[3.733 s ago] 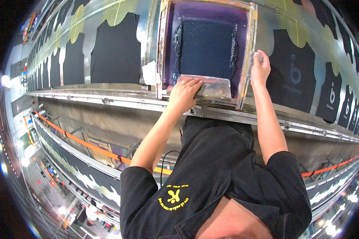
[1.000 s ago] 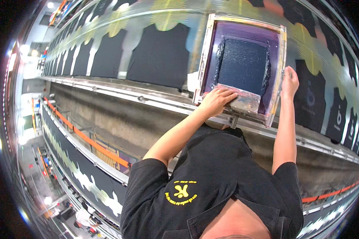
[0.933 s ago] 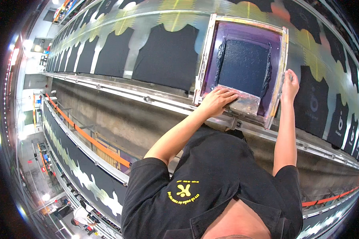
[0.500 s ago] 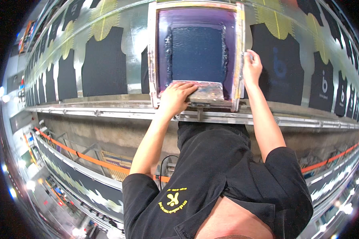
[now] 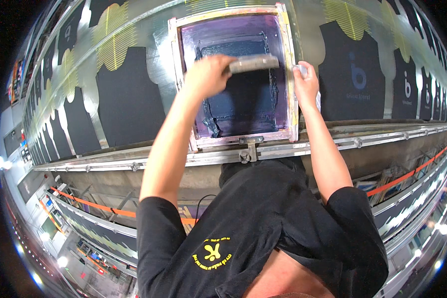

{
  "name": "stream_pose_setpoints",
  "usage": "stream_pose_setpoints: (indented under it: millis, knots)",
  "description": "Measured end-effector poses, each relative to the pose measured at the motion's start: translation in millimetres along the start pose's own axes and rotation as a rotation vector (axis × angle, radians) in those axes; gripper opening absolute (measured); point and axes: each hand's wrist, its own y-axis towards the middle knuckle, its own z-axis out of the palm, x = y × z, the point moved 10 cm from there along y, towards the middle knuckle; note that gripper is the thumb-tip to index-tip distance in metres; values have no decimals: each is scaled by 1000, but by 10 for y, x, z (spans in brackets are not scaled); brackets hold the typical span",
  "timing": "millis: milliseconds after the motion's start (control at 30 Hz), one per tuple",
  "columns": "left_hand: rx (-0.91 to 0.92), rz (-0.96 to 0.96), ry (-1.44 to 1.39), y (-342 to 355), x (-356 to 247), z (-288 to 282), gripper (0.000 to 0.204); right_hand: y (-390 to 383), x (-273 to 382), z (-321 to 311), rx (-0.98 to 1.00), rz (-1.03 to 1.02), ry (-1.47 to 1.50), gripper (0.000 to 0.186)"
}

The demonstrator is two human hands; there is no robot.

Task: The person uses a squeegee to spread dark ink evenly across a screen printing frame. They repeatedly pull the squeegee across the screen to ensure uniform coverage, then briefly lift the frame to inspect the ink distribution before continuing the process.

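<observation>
My left hand (image 5: 211, 74) is closed on a wide, ink-stained squeegee (image 5: 254, 62), which is over the upper half of a screen printing frame (image 5: 289, 121). Its purple mesh (image 5: 193, 35) carries thick dark navy ink (image 5: 248, 99), heaped along the edges, with a dark shadow across it. My right hand (image 5: 305, 84) grips a small silver piece (image 5: 299, 69) at the frame's right side. A metal bracket (image 5: 248, 149) sits at the frame's near edge, on a long rail.
Black shirt panels (image 5: 124, 114) lie in a row along the long table; those on the right (image 5: 347, 89) bear a printed logo. A metal rail (image 5: 372, 139) runs along the near edge. Behind me are an orange strip (image 5: 92, 203) and another long table (image 5: 89, 228) with panels.
My left hand and the squeegee have moved from the screen's near end up toward its far part. The view has shifted; my right hand remains at the frame's right side.
</observation>
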Motion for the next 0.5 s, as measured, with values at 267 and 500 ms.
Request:
stream_pose_setpoints:
  millis: [267, 500]
  knots:
    - [-55, 77, 105, 936, 504, -156, 39, 133, 211, -105, -127, -210, -232, 45]
    - [-72, -8, 252, 1079, 624, -173, 42, 535, 2184, 1015, 388, -819, -444, 32]
